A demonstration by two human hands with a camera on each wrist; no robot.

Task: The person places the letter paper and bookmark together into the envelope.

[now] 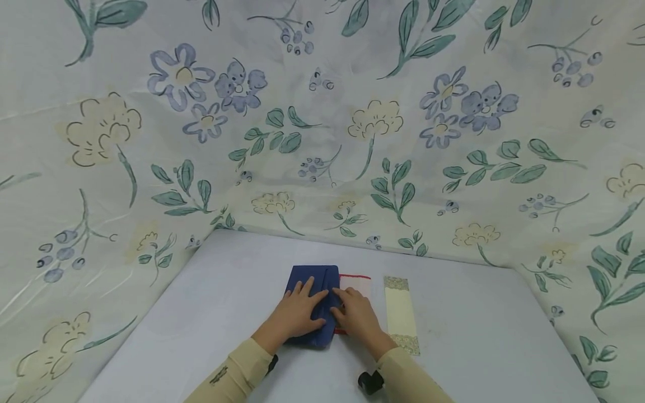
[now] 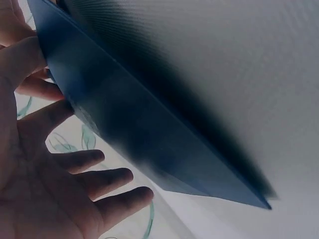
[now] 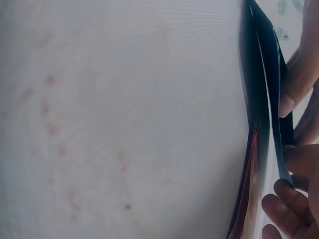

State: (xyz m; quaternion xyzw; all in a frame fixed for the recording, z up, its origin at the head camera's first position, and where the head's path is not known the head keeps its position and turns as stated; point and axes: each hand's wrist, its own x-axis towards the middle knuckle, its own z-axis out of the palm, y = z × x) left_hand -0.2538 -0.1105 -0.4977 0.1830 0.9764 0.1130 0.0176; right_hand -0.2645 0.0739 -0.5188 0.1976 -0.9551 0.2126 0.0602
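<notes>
A dark blue folder [image 1: 302, 273] lies on the white table, with a flap along its right side. My left hand [image 1: 298, 314] rests on it with fingers spread; its thumb and index finger reach toward the flap. In the left wrist view its lower fingers [image 2: 119, 201] extend straight past the folder's edge. At the right edge, my right hand [image 1: 359, 317] holds the flap between thumb and curled fingers [image 3: 289, 201]. A pale sheet with red borders [image 1: 356, 276] sticks out from the folder's right side, partly covered by the right hand. Layers inside the folder show edge-on in the right wrist view.
Right of the hands lies a cream strip [image 1: 400, 313] with patterned gold-toned ends. The white table [image 1: 227, 280] is bordered by floral-printed sheeting [image 1: 322, 140] at the back and sides. A black wrist device [image 1: 371, 383] sits under the right forearm.
</notes>
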